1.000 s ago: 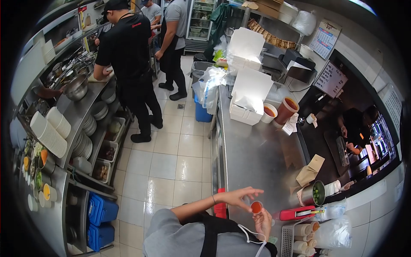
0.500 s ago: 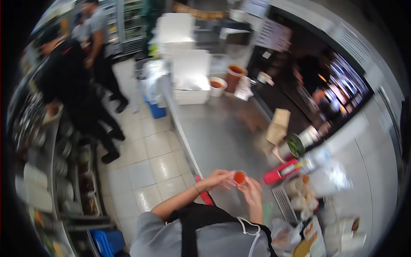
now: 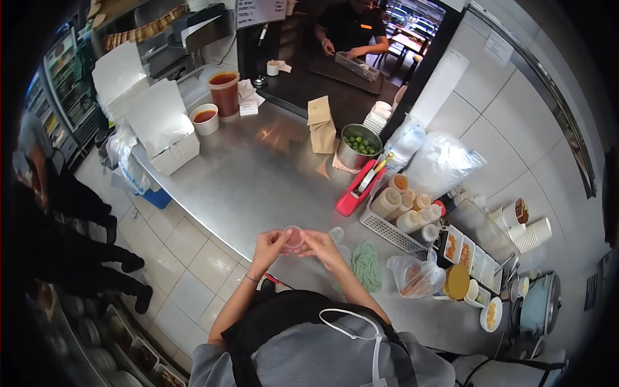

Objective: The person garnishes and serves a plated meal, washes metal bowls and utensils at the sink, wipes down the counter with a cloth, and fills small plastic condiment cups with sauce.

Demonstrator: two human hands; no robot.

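Both hands meet around a small round clear cup (image 3: 293,237) with reddish contents, above the front edge of the steel counter (image 3: 258,174). My left hand (image 3: 271,250) has its fingers closed on the cup's left side. On the right side, my right hand (image 3: 321,248) pinches the rim, and a pale translucent lid appears to lie over the top. Clear lids or cups (image 3: 337,235) rest on the counter just right of my right hand. A green cloth (image 3: 366,266) lies further right.
A red tape dispenser (image 3: 351,197), a basket of bottles (image 3: 394,232) and a pot of green fruit (image 3: 358,147) stand to the right. White boxes (image 3: 173,151) and red sauce containers (image 3: 224,97) are at the back left. People stand left and beyond the opening.
The view has swung right, bringing the bottles and topping trays into full view. My left hand has gone from open fingers beside the cup to closed on it, and the cup now looks covered.
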